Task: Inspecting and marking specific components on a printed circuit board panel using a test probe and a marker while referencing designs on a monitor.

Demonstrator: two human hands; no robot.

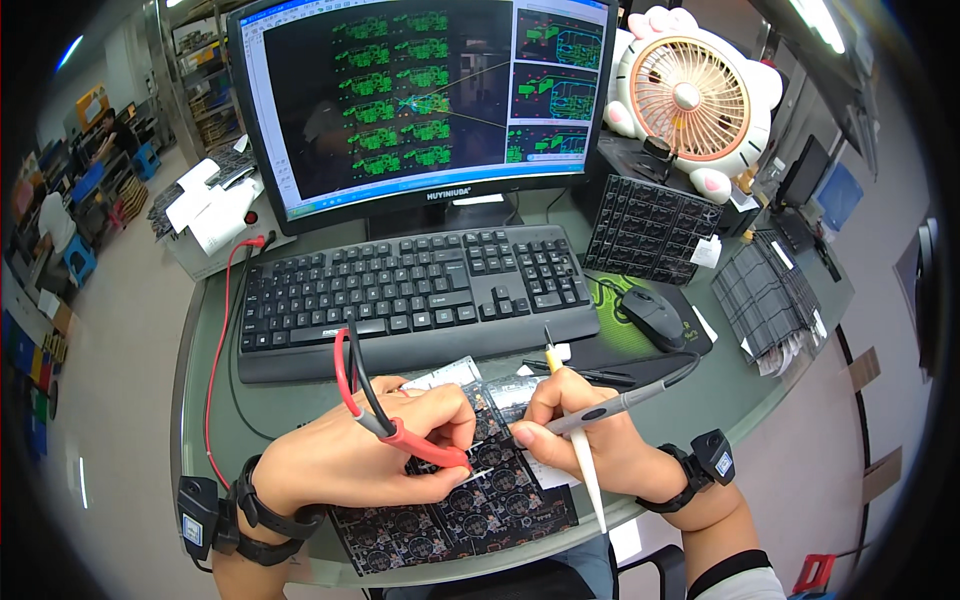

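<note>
My left hand is closed around a red test probe, its tip pointing down at a black circuit board panel. A red lead and a black lead loop above that hand. In my right hand are a slim grey probe with a dark cable and a white pen-like tool with a yellow collar, crossing each other. The grey probe slants toward the board; its tip is partly hidden by my fingers. The panel, printed with repeated round patterns, lies at the desk's near edge beneath both hands.
Beyond my hands lies a black keyboard, with a monitor behind it. A mouse rests on a dark mat to the right. Black board panels stand near a white fan; more boards are stacked at the right.
</note>
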